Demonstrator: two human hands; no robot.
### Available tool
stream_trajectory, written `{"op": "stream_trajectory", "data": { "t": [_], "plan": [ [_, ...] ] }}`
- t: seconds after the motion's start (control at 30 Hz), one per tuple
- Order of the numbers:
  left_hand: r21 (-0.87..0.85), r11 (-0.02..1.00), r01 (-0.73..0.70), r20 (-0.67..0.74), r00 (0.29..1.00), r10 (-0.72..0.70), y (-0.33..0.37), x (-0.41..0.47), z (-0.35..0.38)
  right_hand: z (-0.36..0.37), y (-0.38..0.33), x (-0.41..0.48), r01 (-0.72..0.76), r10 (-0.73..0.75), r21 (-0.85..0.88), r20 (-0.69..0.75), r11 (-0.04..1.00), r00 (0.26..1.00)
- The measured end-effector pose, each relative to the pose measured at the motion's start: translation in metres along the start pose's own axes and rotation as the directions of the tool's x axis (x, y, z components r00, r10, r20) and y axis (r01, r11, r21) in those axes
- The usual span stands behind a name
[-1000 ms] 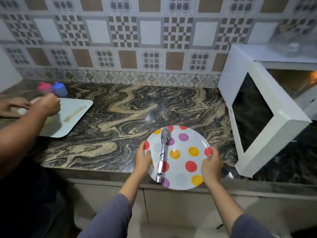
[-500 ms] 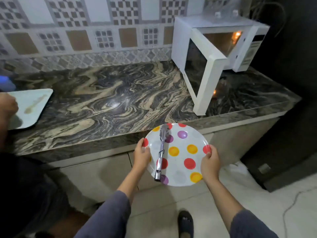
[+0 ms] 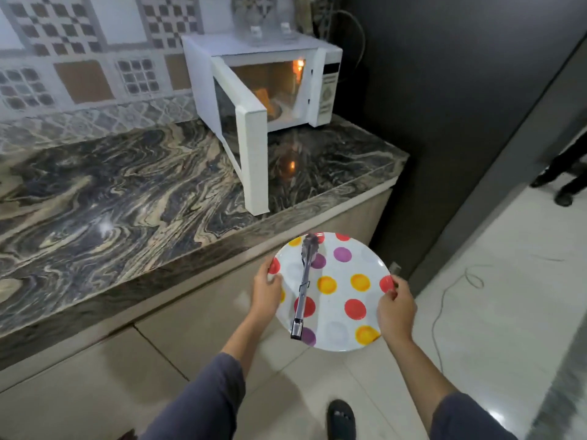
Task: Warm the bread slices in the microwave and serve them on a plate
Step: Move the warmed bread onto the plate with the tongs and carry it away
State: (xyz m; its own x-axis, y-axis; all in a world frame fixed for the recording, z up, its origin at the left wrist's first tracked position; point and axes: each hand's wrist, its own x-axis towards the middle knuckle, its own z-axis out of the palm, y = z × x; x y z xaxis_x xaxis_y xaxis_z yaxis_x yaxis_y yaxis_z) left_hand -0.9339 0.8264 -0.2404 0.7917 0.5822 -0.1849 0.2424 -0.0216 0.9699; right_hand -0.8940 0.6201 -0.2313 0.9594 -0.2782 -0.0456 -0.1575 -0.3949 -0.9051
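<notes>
I hold the polka-dot plate by its rim, left hand and right hand gripping opposite edges; metal tongs lie on it. Bread sits in the open microwave on the desk. Next: bring plate alongside, transfer slices.

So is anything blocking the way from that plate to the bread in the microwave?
Nothing visible blocks it. The microwave door stands wide open and the bread shows inside. Both hands, left and right, hold the plate, and tongs lie on it.
</notes>
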Motion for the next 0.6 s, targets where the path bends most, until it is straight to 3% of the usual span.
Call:
{"op": "stream_trajectory", "data": {
  "t": [0.3,0.6],
  "plan": [
    [-0.034,0.998,-0.048,0.037,0.998,0.05,0.045,0.072,0.121,-0.029,-0.006,0.135,-0.019,0.019,0.004,-0.018,1.0,1.0],
    [-0.025,1.0,0.017,-0.085,0.996,-0.019,0.077,0.173,0.199,-0.013,-0.039,0.285,0.12,-0.108,-0.073,0.152,0.99,0.983]
  ]
}}
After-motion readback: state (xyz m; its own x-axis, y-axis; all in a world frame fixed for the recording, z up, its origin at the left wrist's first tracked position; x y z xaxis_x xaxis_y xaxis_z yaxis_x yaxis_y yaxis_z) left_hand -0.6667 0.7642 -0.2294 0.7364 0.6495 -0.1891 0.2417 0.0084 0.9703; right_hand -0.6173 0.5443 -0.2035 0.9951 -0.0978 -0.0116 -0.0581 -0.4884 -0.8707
